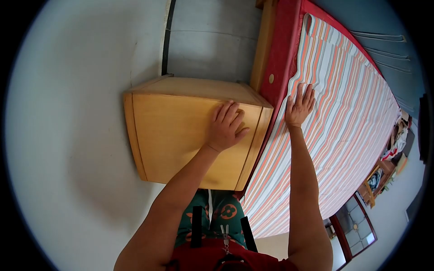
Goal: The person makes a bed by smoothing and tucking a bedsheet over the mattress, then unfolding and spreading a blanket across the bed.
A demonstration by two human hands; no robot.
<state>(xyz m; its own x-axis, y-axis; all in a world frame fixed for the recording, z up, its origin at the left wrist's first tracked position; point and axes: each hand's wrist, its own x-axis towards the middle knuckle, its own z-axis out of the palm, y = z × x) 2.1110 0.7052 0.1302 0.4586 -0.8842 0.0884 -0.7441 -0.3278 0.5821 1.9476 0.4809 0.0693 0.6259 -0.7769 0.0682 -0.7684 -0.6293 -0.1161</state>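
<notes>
Lying under the right hand (300, 107) with fingers spread, the striped sheet (339, 131) is flanked by the wooden cabinet (176, 140), touched by the left hand (226, 128), fingers parted.

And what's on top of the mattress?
A striped sheet, with the right hand spread on it near the edge. The mattress shows its red side; its upper surface beneath the sheet is covered, so I can't see it.
</notes>
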